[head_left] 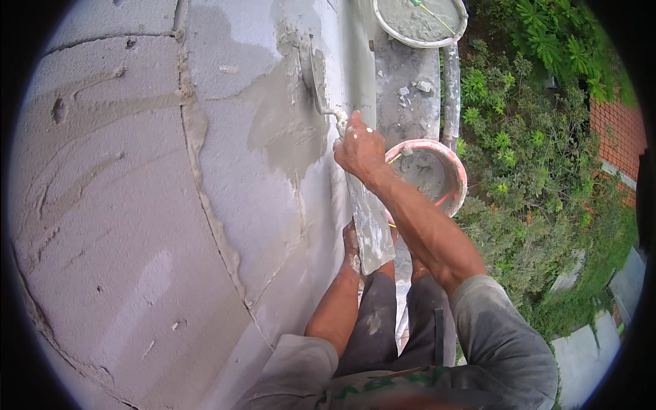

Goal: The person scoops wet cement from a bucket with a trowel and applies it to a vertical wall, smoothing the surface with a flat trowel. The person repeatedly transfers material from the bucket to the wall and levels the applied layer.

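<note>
My right hand is closed round the handle of a trowel. The trowel's thin blade stands nearly edge-on against a patch of wet grey mortar on the block wall. My left hand is lower, close to the wall, behind a long flat mortar-smeared board. It appears to grip the board, though most of its fingers are hidden. The board tilts upward below my right hand, and its upper end is partly covered by that hand and forearm.
A pink-rimmed bucket with mortar stands right of the board. Farther ahead, a white-rimmed bucket holds more mortar. Both are on a narrow plank with loose crumbs, edged by a pole. Bushes lie beyond and below.
</note>
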